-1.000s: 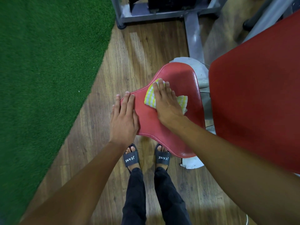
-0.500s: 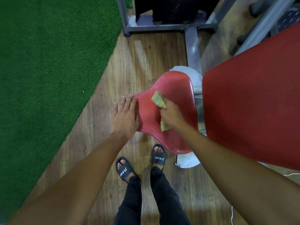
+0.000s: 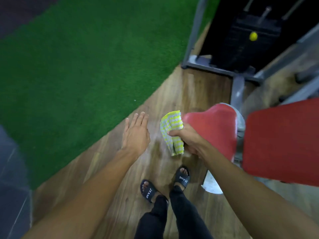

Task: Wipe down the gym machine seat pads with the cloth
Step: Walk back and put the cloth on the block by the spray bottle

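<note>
Nearest the camera are two black trouser legs (image 3: 172, 219), and under them two black sandals, one (image 3: 148, 190) on the left foot and one (image 3: 182, 177) on the right, each lettered "JEANE". Both stand on the wooden floor (image 3: 172, 94). Two bare forearms reach forward from the bottom corners.

The left hand (image 3: 136, 133) hovers palm down above the floor, its fingers straight and close together. It holds nothing and is apart from the machine. The right hand (image 3: 189, 142) is curled into a fist round the middle of the one cloth (image 3: 172, 131), a yellow and white check, with the thumb pressed over the fold. One end of the cloth sticks up out of the fist and the other hangs below it. The upper end lies just beside the narrow front edge of the seat pad (image 3: 214, 128) (the blur hides whether they touch).

There are two red pads. The smaller is the seat pad, just past the right hand. The larger is the back pad (image 3: 283, 142) to its right, which runs out of the frame. One pale base plate (image 3: 211, 186) lies on the floor below the seat.

Left of the wood is a wide stretch of green turf (image 3: 86, 66), with grey tiles (image 3: 12, 169) at the left edge. Farthest away, the grey machine frame (image 3: 194, 31) surrounds one black weight stack (image 3: 241, 47), which carries a single yellow knob (image 3: 253, 36).
</note>
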